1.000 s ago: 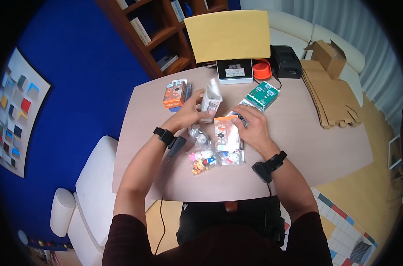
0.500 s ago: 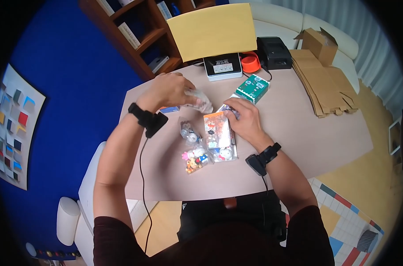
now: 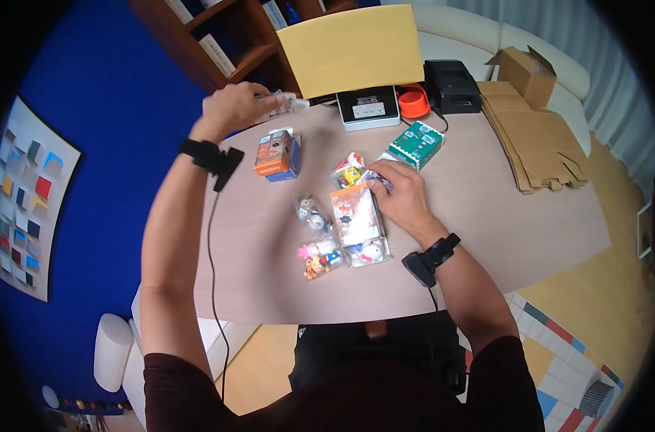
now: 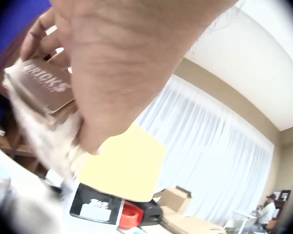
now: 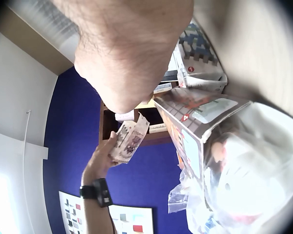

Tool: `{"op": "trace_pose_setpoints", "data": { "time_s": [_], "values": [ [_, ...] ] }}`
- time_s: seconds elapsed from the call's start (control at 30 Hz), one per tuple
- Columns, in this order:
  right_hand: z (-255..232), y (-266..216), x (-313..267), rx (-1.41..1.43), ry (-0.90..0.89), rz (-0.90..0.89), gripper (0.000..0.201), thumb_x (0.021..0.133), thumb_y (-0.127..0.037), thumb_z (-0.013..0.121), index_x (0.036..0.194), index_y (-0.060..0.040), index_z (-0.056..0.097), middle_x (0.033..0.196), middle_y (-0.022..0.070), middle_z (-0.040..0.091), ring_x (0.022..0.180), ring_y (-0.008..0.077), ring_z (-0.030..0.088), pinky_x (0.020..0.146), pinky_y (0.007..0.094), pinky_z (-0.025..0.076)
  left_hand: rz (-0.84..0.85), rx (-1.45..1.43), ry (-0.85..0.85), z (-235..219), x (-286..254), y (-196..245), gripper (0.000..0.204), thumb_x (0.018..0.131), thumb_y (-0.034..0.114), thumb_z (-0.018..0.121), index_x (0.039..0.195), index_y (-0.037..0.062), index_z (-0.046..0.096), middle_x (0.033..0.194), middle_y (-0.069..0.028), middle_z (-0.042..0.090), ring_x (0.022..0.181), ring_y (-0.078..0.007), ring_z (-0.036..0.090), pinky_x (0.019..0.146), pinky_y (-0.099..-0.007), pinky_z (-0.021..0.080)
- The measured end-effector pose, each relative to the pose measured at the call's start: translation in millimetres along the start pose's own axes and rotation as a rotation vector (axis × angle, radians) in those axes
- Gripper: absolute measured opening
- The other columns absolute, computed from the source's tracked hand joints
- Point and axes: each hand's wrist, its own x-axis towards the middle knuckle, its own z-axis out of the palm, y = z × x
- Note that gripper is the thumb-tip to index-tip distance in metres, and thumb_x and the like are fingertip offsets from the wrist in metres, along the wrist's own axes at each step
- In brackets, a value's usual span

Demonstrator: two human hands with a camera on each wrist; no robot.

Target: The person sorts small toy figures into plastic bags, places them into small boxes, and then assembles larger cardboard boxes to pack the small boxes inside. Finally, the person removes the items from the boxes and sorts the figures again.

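My left hand (image 3: 230, 109) grips a small open brick-toy box (image 4: 46, 85) lettered BRICKS, lifted over the table's far left part. At the middle, the fingers and thumb of my right hand (image 3: 406, 194) pinch a small purple-and-white item (image 3: 379, 181), mostly hidden by them. Just below lies an orange-topped box (image 3: 356, 216), with a white bagged figure (image 3: 368, 251) at its near end. Bagged red-and-yellow figures (image 3: 350, 173) lie beyond it. A grey-white bagged figure (image 3: 311, 216) and a bag of colourful figures (image 3: 319, 261) are on its left.
An orange brick box (image 3: 273, 155) stands with a blue one on the left. Near the right hand lies a green box (image 3: 416, 144). Behind are a black-and-white device (image 3: 368, 106), a red round object (image 3: 414, 101) and a black machine (image 3: 451, 88); flattened cardboard (image 3: 532, 133) lies right.
My left hand has carried the brick-toy box away to the far left and raised it. The bagged red-and-yellow figures now show where it was. My right hand has stayed by the orange-topped box.
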Motion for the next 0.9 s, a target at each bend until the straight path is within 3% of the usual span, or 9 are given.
{"op": "trace_pose_setpoints", "data": {
  "time_s": [0.2, 0.33, 0.37, 0.43, 0.53, 0.67, 0.73, 0.87, 0.9],
  "values": [
    [3.0, 1.9, -1.9, -0.013, -0.018, -0.002, 0.023, 0.085, -0.003, 0.076, 0.108, -0.0006, 0.077, 0.108, 0.0181, 0.077, 0.099, 0.0372, 0.074, 0.091, 0.0444, 0.059, -0.345, -0.260, 0.379, 131.6, -13.1, -23.3, 0.074, 0.095, 0.074, 0.059, 0.141, 0.0171, 0.071, 0.119, -0.0309, 0.073, 0.117, -0.0460, 0.067, 0.104, -0.0531, 0.053],
    [1.8, 0.9, -1.6, -0.009, -0.040, 0.022, 0.024, 0.086, -0.005, 0.076, 0.109, -0.0008, 0.077, 0.108, 0.0181, 0.077, 0.099, 0.0370, 0.074, 0.090, 0.0443, 0.060, -0.327, -0.211, 0.383, 181.1, -20.3, -18.4, 0.082, 0.093, 0.075, 0.062, 0.145, 0.0115, 0.067, 0.121, -0.0355, 0.066, 0.119, -0.0522, 0.060, 0.102, -0.0556, 0.050],
    [1.3, 1.0, -0.7, -0.010, -0.040, 0.018, 0.024, 0.086, -0.005, 0.076, 0.109, -0.0008, 0.077, 0.108, 0.0181, 0.077, 0.099, 0.0370, 0.074, 0.090, 0.0443, 0.060, -0.303, -0.286, 0.357, 188.8, -24.7, -14.9, 0.086, 0.092, 0.076, 0.061, 0.149, 0.0106, 0.063, 0.124, -0.0365, 0.066, 0.123, -0.0534, 0.058, 0.107, -0.0570, 0.045],
    [-0.1, 1.0, -0.9, -0.019, -0.049, 0.034, 0.023, 0.087, -0.005, 0.076, 0.110, -0.0010, 0.078, 0.108, 0.0174, 0.077, 0.098, 0.0369, 0.074, 0.090, 0.0443, 0.060, -0.327, -0.344, 0.247, 186.7, -35.8, -4.6, 0.102, 0.088, 0.077, 0.067, 0.161, 0.0087, 0.046, 0.131, -0.0395, 0.060, 0.129, -0.0555, 0.053, 0.112, -0.0572, 0.042],
    [-0.4, -0.2, -0.5, -0.028, -0.053, 0.031, 0.023, 0.088, -0.006, 0.076, 0.110, -0.0010, 0.078, 0.107, 0.0169, 0.077, 0.097, 0.0369, 0.074, 0.089, 0.0441, 0.060, -0.300, -0.374, 0.262, 182.7, -47.3, 4.6, 0.107, 0.083, 0.069, 0.076, 0.163, 0.0066, 0.040, 0.133, -0.0410, 0.056, 0.124, -0.0577, 0.056, 0.109, -0.0574, 0.047],
    [0.1, 0.8, -0.7, -0.037, -0.060, 0.026, 0.023, 0.088, -0.006, 0.076, 0.110, -0.0012, 0.078, 0.105, 0.0170, 0.077, 0.097, 0.0367, 0.074, 0.089, 0.0442, 0.060, -0.301, -0.349, 0.229, 184.2, -36.7, 0.8, 0.107, 0.080, 0.059, 0.082, 0.162, 0.0046, 0.039, 0.135, -0.0397, 0.055, 0.120, -0.0591, 0.060, 0.105, -0.0580, 0.051],
    [-1.2, -0.8, 0.1, -0.033, -0.051, 0.030, 0.022, 0.088, -0.005, 0.075, 0.110, -0.0012, 0.078, 0.105, 0.0170, 0.077, 0.098, 0.0363, 0.074, 0.089, 0.0443, 0.059, -0.368, -0.342, 0.223, 181.1, -33.1, 2.7, 0.096, 0.081, 0.045, 0.084, 0.156, 0.0026, 0.042, 0.138, -0.0392, 0.051, 0.113, -0.0576, 0.063, 0.098, -0.0591, 0.054],
    [-5.7, -10.4, 3.3, -0.031, -0.058, 0.049, 0.024, 0.090, -0.012, 0.075, 0.112, -0.0016, 0.078, 0.100, 0.0159, 0.078, 0.093, 0.0371, 0.075, 0.085, 0.0453, 0.060, -0.400, -0.282, 0.258, 166.7, -43.0, 12.8, 0.105, 0.080, 0.057, 0.082, 0.163, 0.0100, 0.039, 0.146, -0.0420, 0.048, 0.124, -0.0596, 0.060, 0.104, -0.0568, 0.053],
    [-11.9, -26.7, 7.9, -0.112, -0.132, 0.204, 0.028, 0.092, -0.018, 0.075, 0.116, -0.0026, 0.077, 0.097, 0.0163, 0.078, 0.090, 0.0381, 0.075, 0.082, 0.0467, 0.060, -0.400, -0.288, 0.249, 164.6, -49.8, 15.0, 0.105, 0.080, 0.057, 0.082, 0.163, 0.0100, 0.039, 0.146, -0.0420, 0.048, 0.124, -0.0596, 0.060, 0.104, -0.0568, 0.053]
  ]
}}
